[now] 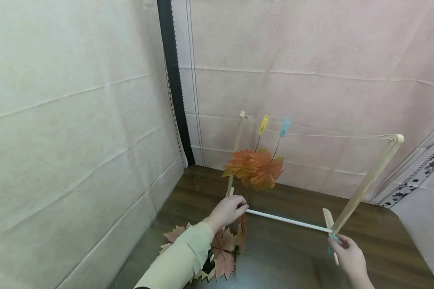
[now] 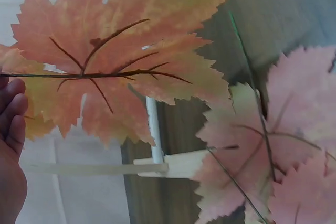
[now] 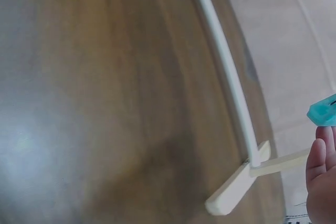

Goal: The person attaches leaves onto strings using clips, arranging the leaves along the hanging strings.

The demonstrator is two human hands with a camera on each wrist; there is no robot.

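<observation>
My left hand (image 1: 227, 211) pinches the stem of an orange artificial maple leaf (image 2: 126, 45), seen edge-on below the hand in the head view. My right hand (image 1: 351, 256) holds a light blue clothespin (image 3: 322, 112) by the foot of the right wooden post (image 1: 369, 182) in the head view. Above my hands a string (image 1: 329, 135) runs between two posts. A yellow clothespin (image 1: 263, 125) and a blue clothespin (image 1: 284, 127) on it hold hanging orange maple leaves (image 1: 264, 170). Several pinkish maple leaves (image 1: 223, 257) lie on the table under my left forearm.
A white rod (image 1: 289, 220) joins the posts low down, with a flat wooden foot (image 1: 327, 218) at the right. The dark wooden table (image 1: 282, 265) is bordered by pale cloth walls (image 1: 94, 140) on the left, back and right.
</observation>
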